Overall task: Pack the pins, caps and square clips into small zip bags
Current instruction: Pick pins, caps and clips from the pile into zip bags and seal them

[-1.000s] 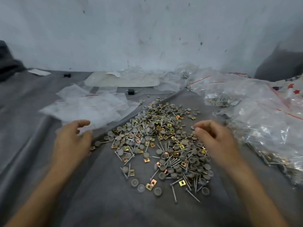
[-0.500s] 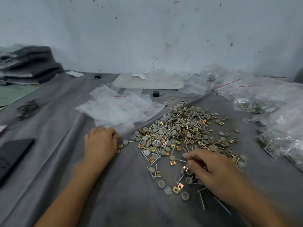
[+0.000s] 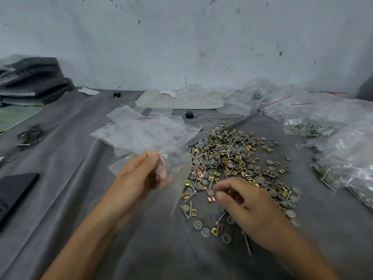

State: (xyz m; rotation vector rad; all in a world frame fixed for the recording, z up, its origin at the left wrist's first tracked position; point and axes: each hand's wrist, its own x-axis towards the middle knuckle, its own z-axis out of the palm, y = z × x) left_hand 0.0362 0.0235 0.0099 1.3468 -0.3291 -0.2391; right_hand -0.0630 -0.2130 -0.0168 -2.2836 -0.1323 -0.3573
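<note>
**Step in hand: loading one small zip bag.**

**Present state**
- The left grip (image 3: 141, 176) pinches the zip bag (image 3: 177, 166) near its upper edge, between thumb and fingers. The bag hangs above the grey cloth (image 3: 80, 199) covering the table, just beside the left edge of the parts pile (image 3: 228, 156). The film is blurred, so it is not clear whether the bag's mouth is open.
- The right grip (image 3: 248, 207) is over the near side of the pile, fingers curled, thumb and forefinger close together. Whether it grasps a part cannot be told.
- Pins (image 3: 247, 243), grey caps (image 3: 197, 224) and brass square clips (image 3: 215, 231) lie mixed in the pile, with loose strays at its near edge.

**Recommended practice**
1. Spread the bag mouth with the left thumb before any part arrives.
2. Bring the bag close to the pile to shorten each transfer.
3. Take strays from the near edge first, as they are easier to pinch singly.
4. Insert pins head first, because the points may pierce the film.
5. Caps will probably roll if dropped, so release them inside the mouth.

**Supplies**
- Empty zip bags (image 3: 141, 132) lie beyond the left grip.
- Filled bags (image 3: 308, 128) lie at the right.
</note>
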